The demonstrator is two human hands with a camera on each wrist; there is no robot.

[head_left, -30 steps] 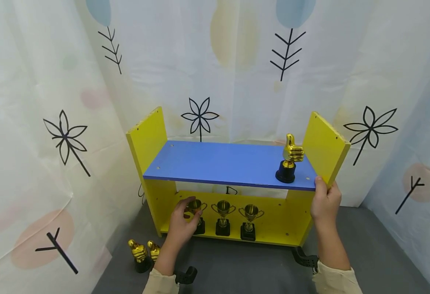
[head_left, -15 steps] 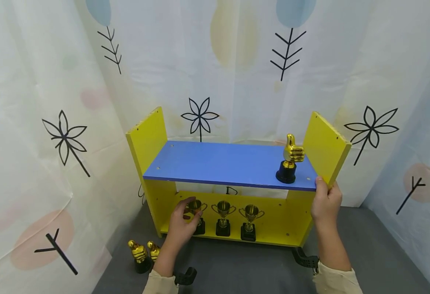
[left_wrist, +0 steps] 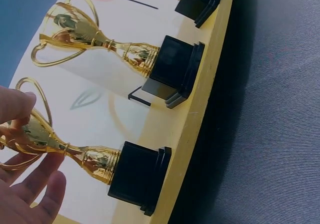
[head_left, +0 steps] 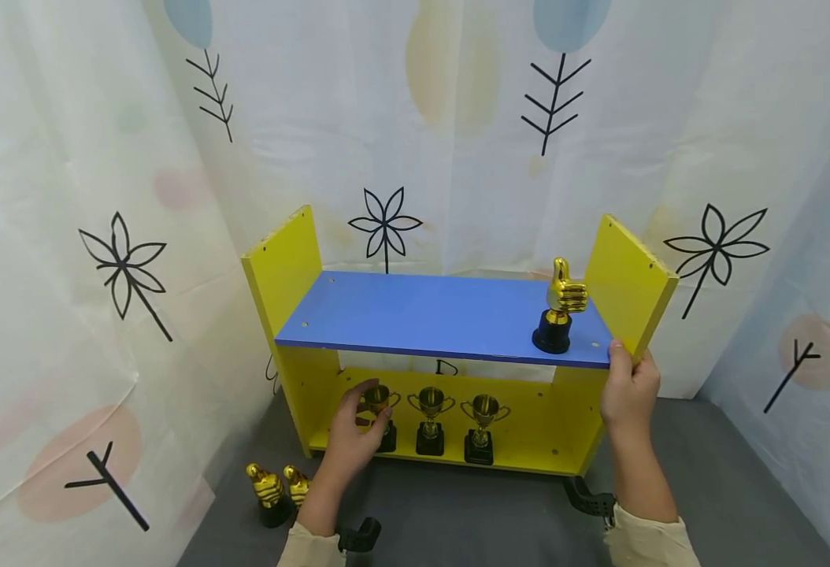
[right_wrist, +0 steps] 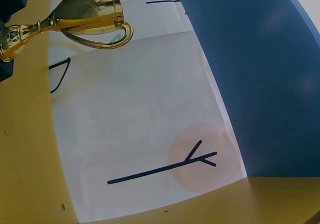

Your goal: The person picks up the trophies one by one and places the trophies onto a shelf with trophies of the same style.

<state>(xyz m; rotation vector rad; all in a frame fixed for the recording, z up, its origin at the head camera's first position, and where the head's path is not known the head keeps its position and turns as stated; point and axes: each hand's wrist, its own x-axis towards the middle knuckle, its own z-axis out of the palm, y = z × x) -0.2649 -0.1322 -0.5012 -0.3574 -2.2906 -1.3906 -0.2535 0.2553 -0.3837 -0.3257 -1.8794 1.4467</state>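
Note:
Three gold trophy cups on black bases stand along the lower yellow shelf board. My left hand (head_left: 350, 433) holds the leftmost trophy cup (left_wrist: 135, 171) around its bowl, thumb on one side and fingers on the other; its base sits on the board. Beside it are the middle trophy cup (head_left: 430, 437) and the right trophy cup (head_left: 479, 449). My right hand (head_left: 629, 394) grips the shelf unit's right yellow side panel (head_left: 631, 283) near the front, thumb at the blue board's corner and fingers hidden behind the panel. The right wrist view shows no hand.
A gold thumbs-up trophy (head_left: 553, 335) stands at the right end of the blue upper board (head_left: 429, 311). Two more thumbs-up trophies, the nearer one (head_left: 273, 508) in full sight, stand on the grey table (head_left: 472, 520) left of my forearm. A patterned curtain (head_left: 457, 173) surrounds the table.
My left hand and the leftmost trophy cup have shifted very slightly to the right. My right hand stays in place on the side panel.

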